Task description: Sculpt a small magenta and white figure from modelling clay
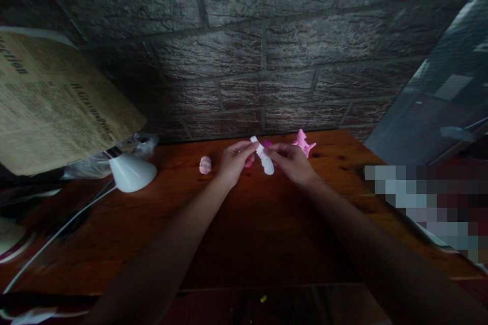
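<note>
Together, the person's two hands meet above the wooden table [267, 233], with a long white piece [266, 160] between them. The left hand [235, 161] pinches it near its upper end, thumb against the fingers. The right hand [292, 161] has its fingers curled together at the other side of the piece, closed on its edge. The white piece slants, its upper end leaning left and its wider lower end hanging toward the person. Magenta shows beside the fingers; whether it is nails or separate bits cannot be told. A pale pink lump [205, 165] lies on the table just left of the left hand, and a brighter pink pointed shape [303, 144] sits right behind the right hand, partly hidden by it. Farther left stands a lamp [133, 175] with a newspaper-print shade [57, 101], before a brick-patterned wall [236, 56].
</note>
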`<state>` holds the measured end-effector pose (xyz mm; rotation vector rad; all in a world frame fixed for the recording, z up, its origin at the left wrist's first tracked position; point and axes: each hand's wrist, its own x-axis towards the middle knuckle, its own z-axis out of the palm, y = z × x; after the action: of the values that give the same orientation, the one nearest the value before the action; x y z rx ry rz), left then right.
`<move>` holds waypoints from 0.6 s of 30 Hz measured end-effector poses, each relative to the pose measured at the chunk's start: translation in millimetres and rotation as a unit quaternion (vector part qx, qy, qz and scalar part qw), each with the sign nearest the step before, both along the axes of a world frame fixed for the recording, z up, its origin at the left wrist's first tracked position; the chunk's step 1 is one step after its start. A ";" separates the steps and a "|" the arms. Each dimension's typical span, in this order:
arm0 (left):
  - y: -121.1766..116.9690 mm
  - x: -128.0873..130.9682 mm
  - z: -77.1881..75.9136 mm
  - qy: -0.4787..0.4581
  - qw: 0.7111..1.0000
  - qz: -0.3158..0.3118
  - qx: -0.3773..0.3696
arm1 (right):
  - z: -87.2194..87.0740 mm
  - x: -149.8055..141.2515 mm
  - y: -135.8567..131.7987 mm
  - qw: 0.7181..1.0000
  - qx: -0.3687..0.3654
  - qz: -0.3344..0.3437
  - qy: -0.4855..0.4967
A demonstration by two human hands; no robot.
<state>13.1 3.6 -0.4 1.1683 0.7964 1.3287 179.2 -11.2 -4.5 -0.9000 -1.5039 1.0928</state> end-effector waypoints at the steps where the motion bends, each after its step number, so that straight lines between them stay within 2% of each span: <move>1: -0.4 0.4 0.3 -0.001 1.000 0.000 -0.002 | 0.4 -0.1 -0.1 1.000 0.000 0.002 0.000; 18: -2.3 0.7 3.2 -0.007 1.000 0.011 -0.015 | -0.2 -0.5 -0.8 1.000 -0.006 -0.001 -0.020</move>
<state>13.8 1.4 2.9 1.1292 0.8182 1.3370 178.6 -12.0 -4.7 -0.9379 -1.5298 1.0890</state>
